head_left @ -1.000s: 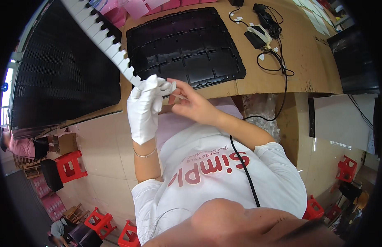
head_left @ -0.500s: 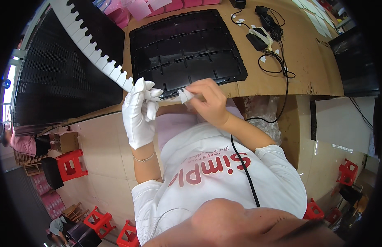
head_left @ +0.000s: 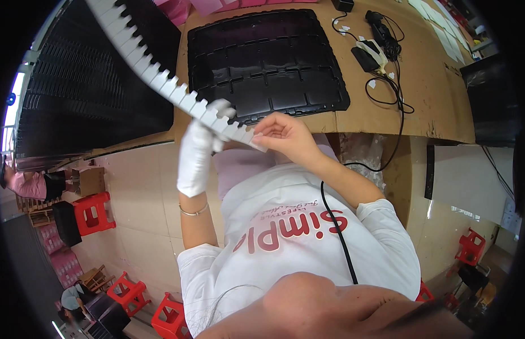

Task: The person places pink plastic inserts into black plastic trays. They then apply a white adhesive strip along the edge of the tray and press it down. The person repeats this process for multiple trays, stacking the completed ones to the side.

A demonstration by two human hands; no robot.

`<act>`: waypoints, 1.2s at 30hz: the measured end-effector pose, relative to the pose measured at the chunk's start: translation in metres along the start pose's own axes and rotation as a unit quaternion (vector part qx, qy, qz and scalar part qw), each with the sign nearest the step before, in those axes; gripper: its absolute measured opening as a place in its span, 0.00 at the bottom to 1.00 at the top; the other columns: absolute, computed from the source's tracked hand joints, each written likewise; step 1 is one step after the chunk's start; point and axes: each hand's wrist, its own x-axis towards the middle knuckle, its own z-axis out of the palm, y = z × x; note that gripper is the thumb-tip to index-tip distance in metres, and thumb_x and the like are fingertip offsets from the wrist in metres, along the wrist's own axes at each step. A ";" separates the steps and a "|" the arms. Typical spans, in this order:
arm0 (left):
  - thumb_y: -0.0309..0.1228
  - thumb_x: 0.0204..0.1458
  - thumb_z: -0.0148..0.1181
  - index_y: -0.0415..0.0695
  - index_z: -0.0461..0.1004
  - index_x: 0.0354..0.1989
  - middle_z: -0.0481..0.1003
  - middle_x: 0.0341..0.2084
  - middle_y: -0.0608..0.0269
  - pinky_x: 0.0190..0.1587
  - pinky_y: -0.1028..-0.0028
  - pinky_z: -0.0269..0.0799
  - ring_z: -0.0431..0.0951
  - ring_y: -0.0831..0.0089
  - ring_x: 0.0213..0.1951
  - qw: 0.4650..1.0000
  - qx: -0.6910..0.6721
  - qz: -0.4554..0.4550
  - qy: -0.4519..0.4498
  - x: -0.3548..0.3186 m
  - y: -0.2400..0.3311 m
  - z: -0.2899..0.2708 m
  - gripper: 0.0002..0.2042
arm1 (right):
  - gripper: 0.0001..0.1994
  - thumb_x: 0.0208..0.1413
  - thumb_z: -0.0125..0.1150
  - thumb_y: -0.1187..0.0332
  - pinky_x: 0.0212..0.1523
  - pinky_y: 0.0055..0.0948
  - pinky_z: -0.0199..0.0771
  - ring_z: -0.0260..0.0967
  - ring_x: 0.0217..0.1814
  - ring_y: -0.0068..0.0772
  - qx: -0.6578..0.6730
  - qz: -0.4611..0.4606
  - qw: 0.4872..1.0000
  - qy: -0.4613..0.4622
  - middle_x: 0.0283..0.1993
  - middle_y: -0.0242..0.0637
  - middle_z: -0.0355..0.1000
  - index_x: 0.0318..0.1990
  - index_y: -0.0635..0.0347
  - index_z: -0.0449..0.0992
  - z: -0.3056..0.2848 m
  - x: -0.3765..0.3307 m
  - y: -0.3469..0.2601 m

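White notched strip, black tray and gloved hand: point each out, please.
white notched strip (head_left: 160, 79): head view, middle of its length.
black tray (head_left: 268, 62): head view, centre of its ribbed surface.
left hand (head_left: 197, 152): head view, back of the white glove.

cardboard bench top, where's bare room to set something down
The cardboard bench top is bare right of the black moulded tray, between the tangled black cable and the right edge. The front strip below the tray is crowded: the gloved left hand and bare right hand hold a long white notched strip there.
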 end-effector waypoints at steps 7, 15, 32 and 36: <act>0.28 0.53 0.64 0.37 0.78 0.40 0.79 0.28 0.66 0.29 0.84 0.67 0.75 0.83 0.26 0.983 0.111 -0.088 0.113 0.002 -0.021 0.014 0.10 | 0.07 0.46 0.69 0.77 0.41 0.24 0.70 0.72 0.38 0.25 -0.216 -0.135 0.964 0.082 0.36 0.32 0.75 0.32 0.61 0.77 0.005 0.006 0.001; 0.30 0.56 0.60 0.33 0.73 0.49 0.78 0.39 0.61 0.37 0.83 0.73 0.78 0.79 0.36 0.965 0.103 0.010 0.241 0.039 -0.026 -0.024 0.16 | 0.03 0.46 0.65 0.75 0.41 0.29 0.71 0.71 0.37 0.31 -0.402 -0.366 0.837 -0.065 0.32 0.34 0.74 0.29 0.59 0.77 -0.008 0.110 -0.049; 0.30 0.53 0.64 0.37 0.77 0.43 0.78 0.33 0.64 0.37 0.82 0.74 0.77 0.82 0.35 0.973 0.097 -0.125 0.167 0.079 -0.031 -0.030 0.12 | 0.11 0.41 0.69 0.65 0.43 0.43 0.77 0.76 0.40 0.49 -0.670 -0.136 0.730 -0.013 0.34 0.51 0.77 0.30 0.61 0.82 -0.034 0.379 -0.006; 0.30 0.53 0.64 0.37 0.78 0.44 0.79 0.32 0.64 0.38 0.82 0.74 0.77 0.82 0.34 0.974 0.090 -0.117 0.173 0.079 -0.037 -0.034 0.13 | 0.13 0.41 0.69 0.65 0.43 0.43 0.77 0.76 0.40 0.52 -0.692 -0.170 0.701 0.027 0.34 0.55 0.76 0.29 0.68 0.80 -0.030 0.371 -0.003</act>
